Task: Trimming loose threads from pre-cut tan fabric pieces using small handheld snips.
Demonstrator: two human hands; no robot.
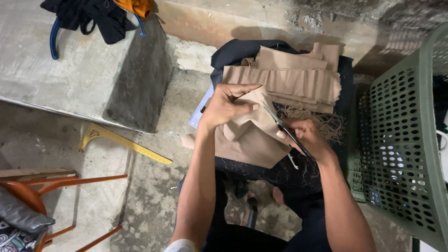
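Observation:
My left hand (227,105) pinches a tan fabric piece (247,140) that lies on my lap over dark cloth. My right hand (305,136) grips a pair of scissors (279,123), whose blades point up-left and touch the edge of that fabric piece near my left fingers. A stack of folded tan fabric strips (289,79) rests just beyond both hands on dark cloth (233,51). Loose brown threads (326,122) are bunched beside my right hand.
A green perforated plastic basket (401,140) stands at the right. A yellow curved ruler (121,140) lies on the concrete floor at the left. A concrete block (84,70) carries dark clothes. An orange-framed chair (42,196) sits at the lower left.

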